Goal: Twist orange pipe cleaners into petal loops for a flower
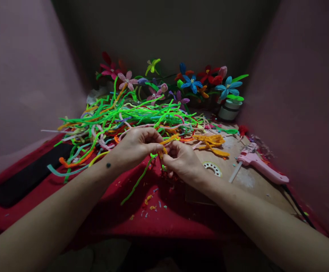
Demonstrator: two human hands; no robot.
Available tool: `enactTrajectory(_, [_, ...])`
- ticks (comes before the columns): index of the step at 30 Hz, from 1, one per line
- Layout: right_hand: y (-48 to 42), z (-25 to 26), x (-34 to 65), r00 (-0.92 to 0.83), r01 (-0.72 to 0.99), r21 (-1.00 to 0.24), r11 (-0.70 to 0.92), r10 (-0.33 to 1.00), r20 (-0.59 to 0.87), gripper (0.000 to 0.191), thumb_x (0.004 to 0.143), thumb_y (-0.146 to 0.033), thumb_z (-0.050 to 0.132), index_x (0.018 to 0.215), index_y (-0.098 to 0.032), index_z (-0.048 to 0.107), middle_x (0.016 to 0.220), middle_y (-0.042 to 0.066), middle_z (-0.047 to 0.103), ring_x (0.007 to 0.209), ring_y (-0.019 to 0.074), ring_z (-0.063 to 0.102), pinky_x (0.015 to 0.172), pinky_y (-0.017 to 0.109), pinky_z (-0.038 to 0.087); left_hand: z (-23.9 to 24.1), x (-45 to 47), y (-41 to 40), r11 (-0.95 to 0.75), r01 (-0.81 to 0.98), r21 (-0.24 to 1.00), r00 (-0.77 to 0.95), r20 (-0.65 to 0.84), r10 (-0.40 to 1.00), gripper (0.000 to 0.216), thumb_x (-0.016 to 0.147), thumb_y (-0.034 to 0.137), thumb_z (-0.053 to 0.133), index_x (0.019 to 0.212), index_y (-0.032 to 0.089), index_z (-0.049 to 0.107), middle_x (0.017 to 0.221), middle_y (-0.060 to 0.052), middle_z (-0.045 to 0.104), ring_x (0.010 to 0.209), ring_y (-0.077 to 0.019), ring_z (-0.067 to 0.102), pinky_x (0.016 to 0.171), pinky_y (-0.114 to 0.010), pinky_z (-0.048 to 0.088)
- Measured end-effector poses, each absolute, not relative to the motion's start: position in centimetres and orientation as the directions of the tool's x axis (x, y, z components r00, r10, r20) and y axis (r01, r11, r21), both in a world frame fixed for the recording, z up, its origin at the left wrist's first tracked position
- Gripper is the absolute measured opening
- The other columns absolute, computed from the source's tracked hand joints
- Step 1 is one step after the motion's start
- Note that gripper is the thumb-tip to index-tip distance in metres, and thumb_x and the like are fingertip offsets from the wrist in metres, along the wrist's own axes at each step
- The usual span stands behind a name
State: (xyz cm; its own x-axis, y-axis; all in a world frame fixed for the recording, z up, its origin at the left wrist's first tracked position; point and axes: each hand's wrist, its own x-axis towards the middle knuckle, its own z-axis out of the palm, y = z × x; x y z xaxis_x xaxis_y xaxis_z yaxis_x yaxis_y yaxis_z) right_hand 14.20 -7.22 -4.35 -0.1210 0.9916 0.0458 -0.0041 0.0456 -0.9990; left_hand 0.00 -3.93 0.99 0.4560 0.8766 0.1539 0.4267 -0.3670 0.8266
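Observation:
My left hand (137, 145) and my right hand (181, 160) meet over a red cloth (164, 215), fingers pinched together. Between them they grip an orange pipe cleaner (167, 141) and a green pipe cleaner (137, 181) that trails down to the left across the cloth. Just behind the hands lies a big tangled heap of pipe cleaners (119, 117), mostly neon green with orange, pink and white ones. A loose bunch of yellow-orange pipe cleaners (212, 143) lies to the right of the hands.
Finished pipe-cleaner flowers (192, 83) stand at the back, beside a white jar (229, 109). A pink glue gun (259, 162) lies on a brown board at right, a white half-ring (213, 168) near my right wrist. A black strip (28, 177) lies left. Small clippings litter the cloth.

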Motion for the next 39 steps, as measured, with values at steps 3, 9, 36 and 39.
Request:
enactTrajectory(3, [-7.2, -4.5, 14.1, -0.104, 0.023, -0.998, 0.061, 0.993, 0.059, 0.012, 0.066, -0.016, 0.055, 0.074, -0.02, 0.047, 0.05, -0.009, 0.049, 0.032, 0.0065, 0.044, 0.032, 0.02, 0.035, 1.0, 0.1, -4.0, -0.361, 0.451, 0.816, 0.428, 0.157, 0.89, 0.01, 0.065, 0.023, 0.064, 0.07, 0.014, 0.064, 0.064, 0.001, 0.059, 0.058, -0.0107, 0.05, 0.053, -0.022, 0.039])
enactTrajectory(9, [-6.8, -4.2, 14.2, -0.146, -0.047, -0.996, 0.071, 0.986, 0.077, 0.01, 0.068, -0.01, 0.048, 0.07, -0.02, 0.046, 0.051, -0.008, 0.051, 0.035, 0.0055, 0.042, 0.036, 0.019, 0.037, 1.1, -0.5, -3.6, -0.302, 0.47, 0.83, 0.401, 0.104, 0.91, 0.012, 0.066, 0.028, 0.062, 0.065, 0.017, 0.065, 0.055, 0.001, 0.055, 0.049, -0.0102, 0.045, 0.045, -0.022, 0.032])
enactTrajectory(36, [-7.5, -5.2, 15.1, -0.292, 0.9, -0.011, 0.436, 0.621, 0.727, 0.028, 0.091, -0.023, 0.039, 0.077, -0.016, 0.062, 0.075, 0.006, 0.059, 0.07, 0.015, 0.052, 0.061, 0.027, 0.033, 1.1, -0.5, -3.5, -0.33, 0.549, 0.768, 0.443, 0.067, 0.894, 0.02, 0.06, 0.038, 0.067, 0.065, 0.018, 0.069, 0.055, 0.001, 0.059, 0.051, -0.0115, 0.048, 0.049, -0.023, 0.036])
enactTrajectory(39, [-7.3, -5.0, 15.0, -0.267, 0.909, -0.006, 0.416, 0.594, 0.759, 0.025, 0.089, -0.022, 0.044, 0.073, -0.016, 0.062, 0.074, 0.007, 0.06, 0.073, 0.0163, 0.051, 0.064, 0.028, 0.034, 1.5, -0.3, -3.8, -0.386, 0.622, 0.681, 0.471, 0.069, 0.88, 0.021, 0.065, 0.036, 0.062, 0.068, 0.016, 0.068, 0.057, 0.002, 0.06, 0.056, -0.0113, 0.051, 0.055, -0.022, 0.039])
